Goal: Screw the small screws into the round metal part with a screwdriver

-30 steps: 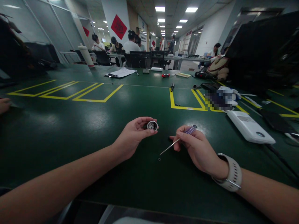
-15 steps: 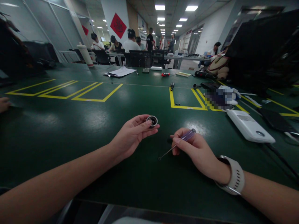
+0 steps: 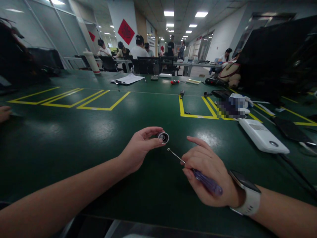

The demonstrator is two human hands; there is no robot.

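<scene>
My left hand (image 3: 140,147) pinches a small round metal part (image 3: 163,137) with a silver rim and dark centre, held just above the green table (image 3: 74,138). My right hand (image 3: 208,172) grips a thin screwdriver with a purple see-through handle (image 3: 206,182). Its metal shaft points up and left, and the tip (image 3: 169,150) ends just below the round part without touching it. A white watch (image 3: 245,195) sits on my right wrist.
A white flat device (image 3: 262,135) lies to the right, with dark cables beyond it. Yellow tape boxes (image 3: 195,105) mark the table. Papers (image 3: 128,78), a red-handled screwdriver (image 3: 175,81) and small tools lie further back. Another person's hand (image 3: 4,113) rests at the left edge. Seated people are behind.
My right hand has turned the screwdriver round: its tip pointed down-left at the table, now it points up-left toward the round part. My left hand has lowered slightly with the part.
</scene>
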